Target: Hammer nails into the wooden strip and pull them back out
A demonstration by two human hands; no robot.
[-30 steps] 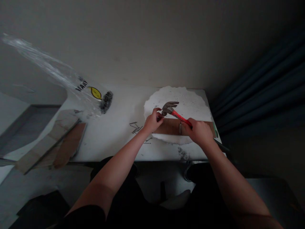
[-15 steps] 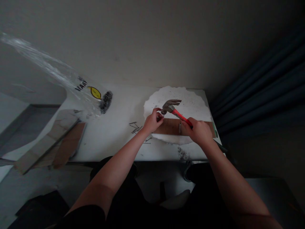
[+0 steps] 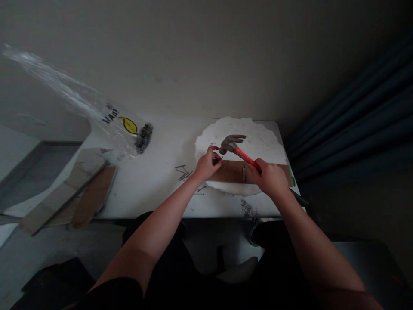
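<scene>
My right hand (image 3: 271,175) is wrapped round the red handle of a claw hammer (image 3: 247,158). The hammer's metal head is above the left part of a brown board (image 3: 230,172), close to my left fingertips. My left hand (image 3: 209,164) pinches a small dark nail (image 3: 222,158) at the board's left end; its lower part is hard to make out. A small pale piece (image 3: 244,173) lies across the board near my right hand. Under the board is a white sheet with a ragged edge (image 3: 213,133). Several loose nails (image 3: 183,173) lie left of my left wrist.
A clear plastic bag (image 3: 97,110) with a dark bundle at its end lies at the table's left. More boards (image 3: 93,196) overhang the left front corner. Dark grains (image 3: 248,208) sit near the front edge. A dark curtain (image 3: 351,112) hangs at the right.
The hammer's head has lifted very slightly from the left fingertips. Both hands otherwise stay where they were.
</scene>
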